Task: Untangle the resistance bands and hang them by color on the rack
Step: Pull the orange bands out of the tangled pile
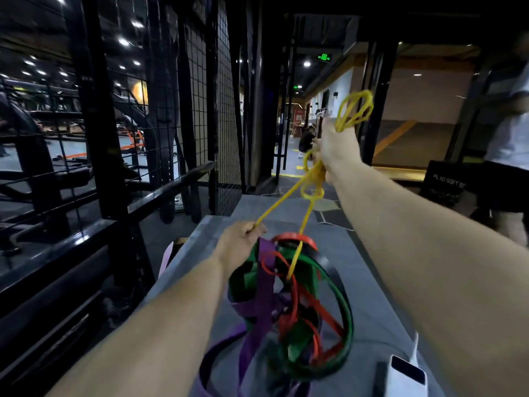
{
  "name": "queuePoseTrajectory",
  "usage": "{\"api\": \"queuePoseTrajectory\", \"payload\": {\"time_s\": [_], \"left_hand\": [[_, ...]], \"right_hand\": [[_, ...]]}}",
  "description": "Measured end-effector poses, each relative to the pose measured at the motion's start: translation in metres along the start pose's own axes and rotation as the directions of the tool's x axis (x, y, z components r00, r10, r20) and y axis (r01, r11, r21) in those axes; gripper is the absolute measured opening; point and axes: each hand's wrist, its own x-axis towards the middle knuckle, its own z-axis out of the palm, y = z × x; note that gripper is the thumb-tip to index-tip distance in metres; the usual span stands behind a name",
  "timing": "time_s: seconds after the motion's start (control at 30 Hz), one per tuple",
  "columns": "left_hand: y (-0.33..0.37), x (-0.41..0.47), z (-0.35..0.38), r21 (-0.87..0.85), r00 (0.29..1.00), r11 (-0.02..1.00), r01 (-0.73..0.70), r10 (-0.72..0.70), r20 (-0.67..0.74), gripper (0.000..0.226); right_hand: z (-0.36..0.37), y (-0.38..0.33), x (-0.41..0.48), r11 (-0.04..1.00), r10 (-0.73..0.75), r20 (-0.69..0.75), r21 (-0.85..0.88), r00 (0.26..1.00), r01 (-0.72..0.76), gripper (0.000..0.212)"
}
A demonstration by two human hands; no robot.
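Evidently soft and stretchy, the thin yellow rubber band [279,202] is gripped by left hand [243,239] and right hand [335,147]; best taken near its knot [314,180].

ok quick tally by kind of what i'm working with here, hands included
hands: 2 (left hand, right hand, both gripping yellow strands)
band tangle: 1
white box: 1
bench: 1
total: 5

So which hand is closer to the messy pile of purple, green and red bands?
Left. The left hand sits beside the tangled pile of coloured bands, pinching a thin yellow rubber band; the right hand is raised beyond it, gripping yellow loops.
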Motion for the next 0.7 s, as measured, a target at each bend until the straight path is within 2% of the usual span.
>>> {"api": "queuePoseTrajectory", "payload": {"time_s": [0.03,0.1,0.17,0.23,0.27,0.33,0.43,0.5,0.6,0.7], "left_hand": [[-0.007,-0.001,0.002,-0.019,0.999,0.999,0.026,-0.025,0.025,0.024],[-0.020,-0.006,0.007,-0.033,0.995,0.996,0.078,-0.076,0.064,0.026],[-0.033,-0.014,0.013,-0.037,0.993,0.994,0.106,-0.103,0.060,0.026],[-0.039,-0.021,0.019,-0.061,0.989,0.989,0.134,-0.130,0.064,0.026],[-0.040,-0.024,0.021,-0.071,0.988,0.987,0.142,-0.137,0.070,0.026],[-0.043,-0.028,0.024,-0.021,0.985,0.988,0.150,-0.147,0.085,0.023],[-0.059,-0.033,0.026,0.106,0.978,0.977,0.187,-0.196,0.074,0.024],[-0.067,-0.039,0.030,0.120,0.975,0.971,0.207,-0.215,0.062,0.022],[-0.071,-0.050,0.035,0.176,0.964,0.962,0.210,-0.233,0.127,0.018],[-0.080,-0.056,0.040,0.249,0.951,0.947,0.201,-0.250,0.183,0.015]], "right_hand": [[-0.002,0.020,0.004,0.986,0.016,0.034,-0.164,0.999,-0.011,0.053],[-0.011,0.056,-0.004,0.890,0.076,0.164,-0.456,0.984,0.007,0.057],[-0.025,0.088,-0.025,0.754,0.203,0.266,-0.657,0.942,0.023,0.066],[-0.039,0.116,-0.049,0.605,0.307,0.358,-0.789,0.882,0.110,0.074],[-0.043,0.126,-0.059,0.555,0.335,0.411,-0.813,0.848,0.175,0.074],[-0.046,0.144,-0.080,0.519,0.398,0.515,-0.809,0.759,0.276,0.065],[-0.049,0.164,-0.111,0.487,0.509,0.616,-0.782,0.601,0.389,0.028],[-0.053,0.172,-0.127,0.455,0.556,0.639,-0.769,0.531,0.449,0.033],[-0.056,0.183,-0.140,0.402,0.597,0.636,-0.765,0.489,0.503,0.033],[-0.059,0.193,-0.144,0.440,0.578,0.647,-0.760,0.497,0.478,0.028]]}}
